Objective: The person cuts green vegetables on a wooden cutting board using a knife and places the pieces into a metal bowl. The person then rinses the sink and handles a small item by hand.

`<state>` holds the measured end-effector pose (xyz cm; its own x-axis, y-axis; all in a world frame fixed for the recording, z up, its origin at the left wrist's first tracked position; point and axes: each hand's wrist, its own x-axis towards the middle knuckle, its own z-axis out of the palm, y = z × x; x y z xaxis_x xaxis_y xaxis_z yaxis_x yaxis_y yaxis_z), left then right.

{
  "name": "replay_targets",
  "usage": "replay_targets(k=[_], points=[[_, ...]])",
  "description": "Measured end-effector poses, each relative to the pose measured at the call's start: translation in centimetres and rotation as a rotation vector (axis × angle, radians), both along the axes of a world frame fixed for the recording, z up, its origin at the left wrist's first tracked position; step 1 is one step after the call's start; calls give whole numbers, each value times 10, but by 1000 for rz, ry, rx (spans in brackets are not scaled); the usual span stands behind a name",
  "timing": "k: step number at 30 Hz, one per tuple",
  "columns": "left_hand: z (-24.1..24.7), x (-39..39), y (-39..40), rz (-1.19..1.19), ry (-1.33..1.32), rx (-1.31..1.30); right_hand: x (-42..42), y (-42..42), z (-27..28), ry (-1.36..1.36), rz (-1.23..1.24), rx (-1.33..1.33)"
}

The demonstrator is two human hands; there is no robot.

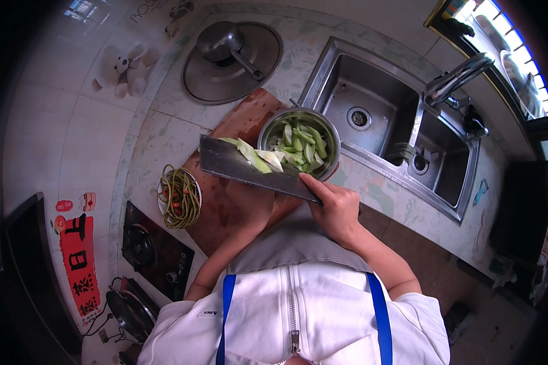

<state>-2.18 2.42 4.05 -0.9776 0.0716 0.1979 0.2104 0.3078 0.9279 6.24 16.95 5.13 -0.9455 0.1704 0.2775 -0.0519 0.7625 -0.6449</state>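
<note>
My right hand grips a cleaver by the handle end, its index finger laid along the dark blade. Flat on the blade rest several pale green vegetable slices. Its upper edge overlaps the near-left rim of a stainless steel bowl, which holds many cut green vegetable pieces. My left hand is below the blade, blurred, with its fingers hidden by the cleaver. Under bowl and hands lies a wet wooden cutting board.
Left of the board stands a white bowl of long beans with red pieces. A metal ladle or small pan sits on a large round lid behind. A double sink with a faucet is right. A gas hob is near left.
</note>
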Motion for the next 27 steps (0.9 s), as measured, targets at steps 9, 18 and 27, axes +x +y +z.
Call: replay_targets(k=[9,18,27], points=[[-14,-5,-2,-29,-35,346,-1,12,-14,-265,-159,-238],[-14,-16,-14,-192,-533,919,-7,41,-32,-595,-310,-880],[-10,-21,-21,-168,-970,1071,-9,34,-25,-527,-291,-860]])
